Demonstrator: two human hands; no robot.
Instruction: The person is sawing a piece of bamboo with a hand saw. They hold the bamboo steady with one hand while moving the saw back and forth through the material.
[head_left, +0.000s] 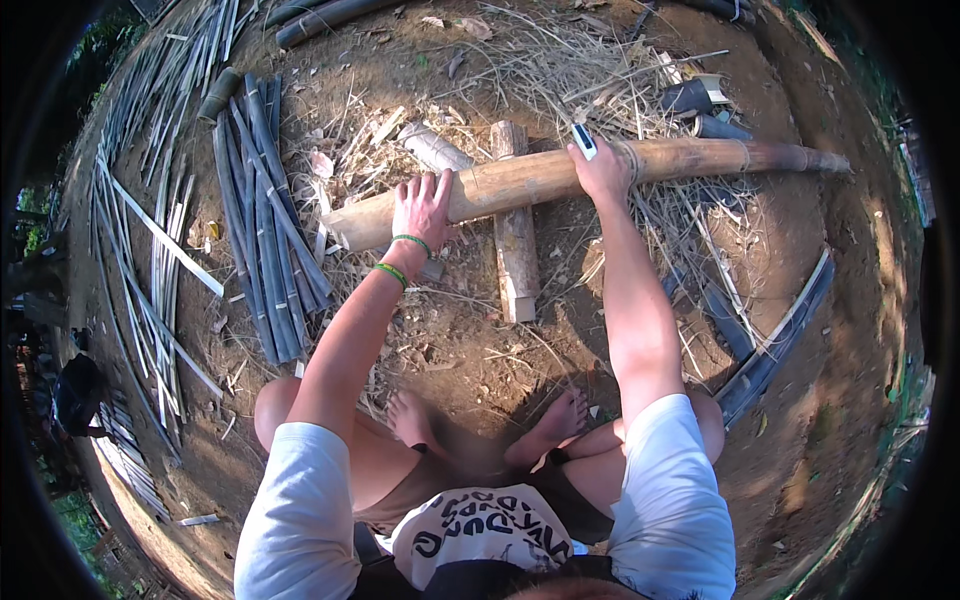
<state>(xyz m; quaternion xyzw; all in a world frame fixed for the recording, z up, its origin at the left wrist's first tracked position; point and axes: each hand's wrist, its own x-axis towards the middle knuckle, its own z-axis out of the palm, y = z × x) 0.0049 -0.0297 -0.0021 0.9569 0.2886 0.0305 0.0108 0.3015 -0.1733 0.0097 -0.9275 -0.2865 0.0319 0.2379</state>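
Note:
A long, thick tan bamboo pole (pixel 515 185) lies crosswise in front of me, its left end nearer and its right end tapering away. Under it, a short rough log (pixel 517 245) points toward me. My left hand (pixel 424 208), with green bands at the wrist, grips the pole near its left end, fingers curved over the far side. Further right, my right hand (pixel 602 172) rests against the pole. Its closed fingers hold a small white object with a dark face (pixel 583 141), whose exact kind I cannot make out.
Dark bamboo poles (pixel 265 220) lie bundled at left, beside long split strips (pixel 150 270). Shavings (pixel 560 65) cover the ground beyond the pole. A pale log piece (pixel 435 147) lies behind it. Dark split bamboo (pixel 780 340) lies at right. My bare feet (pixel 548 428) are on the dirt.

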